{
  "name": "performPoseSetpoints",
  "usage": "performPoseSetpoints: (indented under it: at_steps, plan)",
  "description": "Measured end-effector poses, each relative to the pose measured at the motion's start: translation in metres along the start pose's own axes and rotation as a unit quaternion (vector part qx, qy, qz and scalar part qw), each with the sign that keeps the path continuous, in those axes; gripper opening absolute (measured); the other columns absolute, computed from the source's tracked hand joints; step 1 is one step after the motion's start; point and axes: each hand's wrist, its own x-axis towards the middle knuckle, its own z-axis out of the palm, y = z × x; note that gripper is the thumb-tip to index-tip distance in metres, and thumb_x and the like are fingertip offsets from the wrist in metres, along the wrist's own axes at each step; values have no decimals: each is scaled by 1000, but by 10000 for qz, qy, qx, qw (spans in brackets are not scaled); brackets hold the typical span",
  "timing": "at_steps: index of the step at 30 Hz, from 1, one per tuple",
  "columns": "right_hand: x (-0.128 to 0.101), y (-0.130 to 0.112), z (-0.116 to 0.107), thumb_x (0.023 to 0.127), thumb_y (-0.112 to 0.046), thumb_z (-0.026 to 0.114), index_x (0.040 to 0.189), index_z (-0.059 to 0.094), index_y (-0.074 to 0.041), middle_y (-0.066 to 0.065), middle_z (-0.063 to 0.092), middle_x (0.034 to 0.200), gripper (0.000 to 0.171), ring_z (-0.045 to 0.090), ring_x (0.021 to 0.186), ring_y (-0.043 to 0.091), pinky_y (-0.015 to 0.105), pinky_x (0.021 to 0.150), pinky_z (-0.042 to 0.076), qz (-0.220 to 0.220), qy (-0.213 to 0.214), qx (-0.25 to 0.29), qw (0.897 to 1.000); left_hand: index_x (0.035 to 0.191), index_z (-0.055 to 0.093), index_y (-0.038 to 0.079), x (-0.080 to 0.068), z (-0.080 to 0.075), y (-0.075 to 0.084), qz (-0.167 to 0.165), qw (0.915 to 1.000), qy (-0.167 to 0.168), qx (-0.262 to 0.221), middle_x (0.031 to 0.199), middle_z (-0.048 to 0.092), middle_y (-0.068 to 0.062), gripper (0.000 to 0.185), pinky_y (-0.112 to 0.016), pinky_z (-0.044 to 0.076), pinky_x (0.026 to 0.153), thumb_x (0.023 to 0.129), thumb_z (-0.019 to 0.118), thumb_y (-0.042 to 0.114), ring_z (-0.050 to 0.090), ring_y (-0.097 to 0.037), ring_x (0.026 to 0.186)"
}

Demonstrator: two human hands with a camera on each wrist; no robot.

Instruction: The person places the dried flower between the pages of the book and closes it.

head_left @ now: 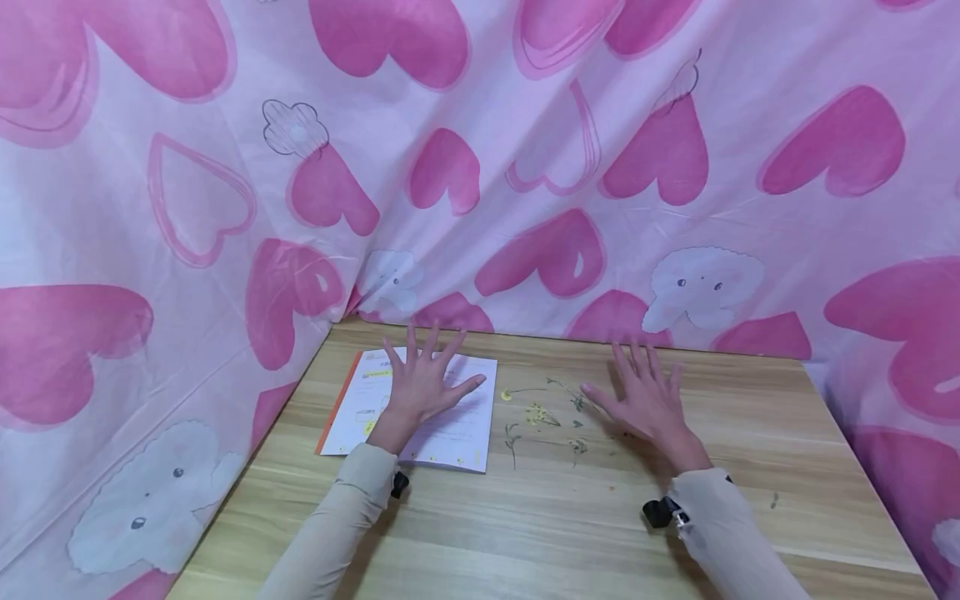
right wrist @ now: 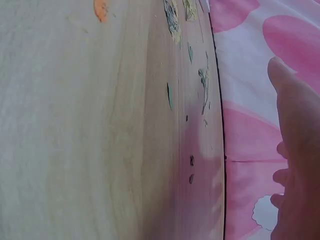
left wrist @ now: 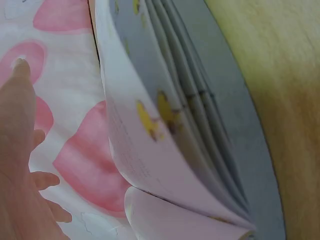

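The right hand [right wrist: 302, 150] shows along the right edge, thumb extended, holding nothing, in front of a pink-and-white cloth [right wrist: 252, 127]. Its fingertips poke out below the thumb. Left of it lies the table [right wrist: 100, 150], crossed by a soft shadow. Near the far edge lie a sprig [right wrist: 204, 82], thin green leaves [right wrist: 169, 95] and dark specks [right wrist: 191, 160]; an orange scrap [right wrist: 101, 9] lies at the top.

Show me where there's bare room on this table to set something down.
The table looks mostly bare on its near side, between the left sleeve and right sleeve. Another patch lies between the right hand and the curtain, bordered nearer by a small scrap. It's crowded between the booklet and right hand, where dried flowers lie.
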Motion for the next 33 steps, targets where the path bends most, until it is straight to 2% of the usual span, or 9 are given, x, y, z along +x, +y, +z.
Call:
performPoseSetpoints:
  at_steps: [6, 10, 14, 18, 21, 25, 29, 33]
  plan:
    - [5, -6, 4, 100, -77, 54, 175, -6, -27, 15, 6, 184, 108, 10, 168, 47, 81, 127, 6, -246, -26, 249, 9994, 170, 34, 38, 1, 2, -2, 48, 9996, -50, -268, 184, 13, -7, 88, -82, 12, 126, 95, 56, 79, 4, -46, 169]
    - [8, -12, 7, 102, -72, 55, 176, 0, -21, 19, 14, 182, 105, 17, 167, 47, 73, 131, 14, -455, -11, 395, 9982, 171, 32, 36, 2, 5, -4, 85, 9992, -79, -393, 183, 18, -9, 87, -71, 12, 133, 97, 54, 77, 13, -38, 170]
    - [10, -20, 9, 103, -62, 62, 176, 9, -16, 21, 22, 180, 100, 23, 165, 46, 69, 132, 18, -639, 88, 529, 9965, 171, 34, 35, 1, 8, -6, 144, 9991, -7, -398, 180, 27, -13, 85, -63, 14, 136, 99, 54, 75, 22, -34, 169]
    - [12, -31, 12, 104, -48, 67, 172, 27, -9, 22, 34, 175, 87, 30, 162, 46, 69, 131, 22, -812, 135, 549, 9951, 168, 39, 32, -3, 9, -9, 190, 9986, 134, -480, 176, 35, -15, 80, -61, 22, 135, 100, 56, 70, 31, -36, 165]
    - [13, -41, 16, 104, -40, 70, 165, 41, -6, 22, 44, 169, 76, 38, 158, 45, 68, 129, 27, -936, 128, 529, 9941, 167, 43, 29, -7, 8, -10, 179, 9980, 161, -582, 172, 42, -18, 77, -62, 32, 130, 101, 58, 66, 38, -39, 161]
    - [15, -52, 23, 101, -32, 75, 153, 58, -5, 20, 59, 156, 61, 51, 148, 43, 66, 125, 36, -1105, 181, 510, 9924, 166, 45, 25, -16, 7, -11, 79, 9973, 6, -726, 169, 46, -19, 74, -63, 42, 122, 103, 58, 63, 43, -40, 158]
    - [18, -62, 30, 100, -25, 76, 134, 73, -7, 14, 72, 136, 39, 61, 135, 40, 64, 119, 43, -1253, 222, 526, 9905, 162, 50, 20, -26, 7, -14, -48, 9963, -204, -832, 167, 49, -18, 66, -63, 44, 120, 108, 55, 57, 44, -38, 157]
    - [21, -69, 35, 99, -21, 77, 117, 79, -10, 10, 78, 119, 21, 68, 124, 36, 61, 112, 49, -1285, 133, 546, 9901, 156, 58, 15, -35, 8, -15, -109, 9956, -334, -871, 165, 53, -16, 51, -61, 42, 122, 113, 49, 43, 45, -37, 157]
